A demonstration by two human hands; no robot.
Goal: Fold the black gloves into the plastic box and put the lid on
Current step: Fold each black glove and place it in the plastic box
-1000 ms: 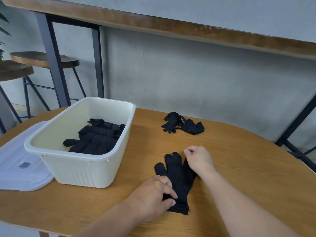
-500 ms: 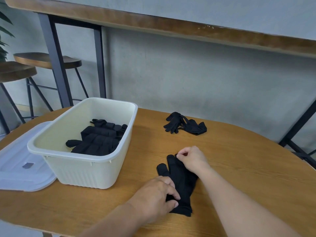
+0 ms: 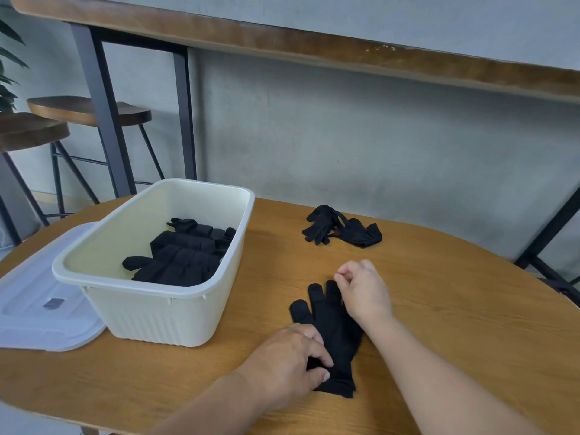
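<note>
Black glove under both hands – another pair apart (folded ones boxed)

The only view comes from the camera on my head, looking forward and down over the rounded wooden table from its near edge. It sits close: my forearms enter from the bottom of the frame, and my left hand and right hand fill the lower middle. The wide lens reaches the table's far edge, the grey wall behind it and the dark wooden shelf overhead.
</note>
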